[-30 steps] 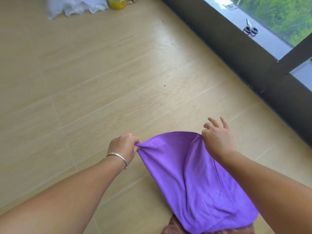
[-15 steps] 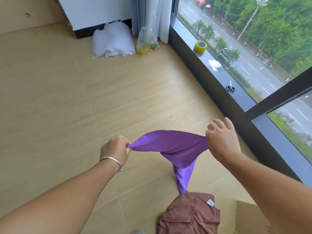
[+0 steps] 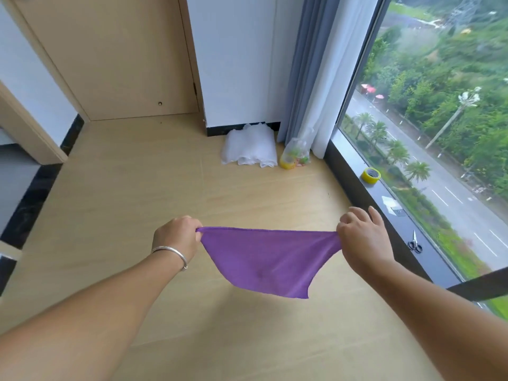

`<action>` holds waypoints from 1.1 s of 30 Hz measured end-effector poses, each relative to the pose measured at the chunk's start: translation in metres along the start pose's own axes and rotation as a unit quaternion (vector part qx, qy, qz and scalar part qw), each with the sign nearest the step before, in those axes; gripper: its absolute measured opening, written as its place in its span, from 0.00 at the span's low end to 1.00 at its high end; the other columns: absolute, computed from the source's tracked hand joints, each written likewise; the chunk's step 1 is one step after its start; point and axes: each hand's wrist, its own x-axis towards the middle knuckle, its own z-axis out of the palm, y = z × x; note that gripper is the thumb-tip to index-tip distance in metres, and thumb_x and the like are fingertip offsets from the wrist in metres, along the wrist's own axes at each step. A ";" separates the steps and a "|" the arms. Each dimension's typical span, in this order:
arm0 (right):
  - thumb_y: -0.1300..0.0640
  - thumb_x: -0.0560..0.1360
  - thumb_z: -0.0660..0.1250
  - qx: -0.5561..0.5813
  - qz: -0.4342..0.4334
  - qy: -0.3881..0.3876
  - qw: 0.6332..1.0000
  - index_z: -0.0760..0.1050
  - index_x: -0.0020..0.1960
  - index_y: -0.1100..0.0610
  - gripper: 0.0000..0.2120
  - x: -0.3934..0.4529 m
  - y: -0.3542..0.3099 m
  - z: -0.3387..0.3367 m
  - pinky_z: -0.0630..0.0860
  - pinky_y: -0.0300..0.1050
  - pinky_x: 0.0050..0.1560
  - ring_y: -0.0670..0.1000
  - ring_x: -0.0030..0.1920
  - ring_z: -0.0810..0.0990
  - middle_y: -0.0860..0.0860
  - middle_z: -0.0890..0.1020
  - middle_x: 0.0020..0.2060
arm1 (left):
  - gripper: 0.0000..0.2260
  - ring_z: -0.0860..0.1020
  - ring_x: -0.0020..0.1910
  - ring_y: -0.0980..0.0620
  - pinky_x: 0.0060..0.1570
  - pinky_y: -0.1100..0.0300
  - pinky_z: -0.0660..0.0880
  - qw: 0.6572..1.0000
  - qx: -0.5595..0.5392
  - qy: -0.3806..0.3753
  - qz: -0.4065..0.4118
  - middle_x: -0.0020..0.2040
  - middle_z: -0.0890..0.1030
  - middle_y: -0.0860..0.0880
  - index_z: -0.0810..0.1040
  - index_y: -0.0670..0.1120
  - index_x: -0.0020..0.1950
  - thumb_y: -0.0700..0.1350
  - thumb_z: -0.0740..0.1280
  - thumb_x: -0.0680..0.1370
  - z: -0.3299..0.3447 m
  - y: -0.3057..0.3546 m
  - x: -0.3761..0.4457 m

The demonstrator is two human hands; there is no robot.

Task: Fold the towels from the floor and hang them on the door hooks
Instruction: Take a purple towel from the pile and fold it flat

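A purple towel (image 3: 268, 259) hangs stretched in the air above the wooden floor. My left hand (image 3: 177, 239), with a silver bracelet on the wrist, pinches its left top corner. My right hand (image 3: 362, 237) pinches the right top corner between thumb and forefinger, the other fingers spread. The towel's top edge is taut between the two hands and the rest droops to a point at the lower right. A light wooden door (image 3: 115, 56) stands at the back; no hooks show on it.
A white bundle (image 3: 248, 147) and a clear plastic bag (image 3: 295, 155) lie by the far wall next to the curtain (image 3: 316, 78). On the dark window sill at the right sit a yellow tape roll (image 3: 371, 176) and scissors (image 3: 414, 242).
Both hands have lifted the purple towel off the floor and pulled its top edge taut. The view has tilted up; the brown towel on the floor has dropped out of sight.
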 end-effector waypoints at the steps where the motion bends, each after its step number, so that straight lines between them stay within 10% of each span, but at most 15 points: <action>1: 0.66 0.70 0.59 0.007 -0.009 0.004 1.000 0.79 0.46 0.50 0.15 0.006 -0.009 -0.010 0.53 0.53 0.73 0.51 0.67 0.67 0.45 0.77 0.48 | 0.10 0.75 0.40 0.49 0.32 0.59 0.64 1.000 -0.004 0.008 -0.011 0.42 0.77 0.54 0.77 0.54 0.38 0.45 0.62 0.77 -0.008 -0.011 0.001; 20: 0.56 0.80 0.58 0.100 -0.179 -0.060 0.977 0.81 0.54 0.46 0.13 -0.173 -0.125 0.042 0.50 0.50 0.74 0.50 0.72 0.63 0.41 0.78 0.56 | 0.03 0.78 0.46 0.55 0.39 0.61 0.70 0.991 -0.009 -0.115 -0.070 0.45 0.80 0.61 0.82 0.60 0.44 0.54 0.69 0.74 0.041 -0.153 -0.251; 30: 0.58 0.60 0.75 0.140 -0.219 -0.193 0.946 0.81 0.33 0.50 0.05 -0.348 -0.152 0.136 0.69 0.49 0.59 0.53 0.52 0.79 0.45 0.80 0.35 | 0.08 0.77 0.50 0.57 0.39 0.61 0.66 0.962 -0.007 -0.266 -0.055 0.52 0.78 0.60 0.80 0.57 0.51 0.56 0.65 0.76 0.176 -0.173 -0.419; 33: 0.57 0.56 0.78 0.142 -0.230 -0.216 0.938 0.82 0.33 0.50 0.08 -0.366 -0.162 0.162 0.71 0.47 0.55 0.53 0.48 0.80 0.46 0.80 0.35 | 0.08 0.73 0.59 0.58 0.54 0.60 0.66 0.961 0.016 -0.270 -0.059 0.59 0.75 0.61 0.81 0.58 0.51 0.57 0.64 0.77 0.211 -0.178 -0.437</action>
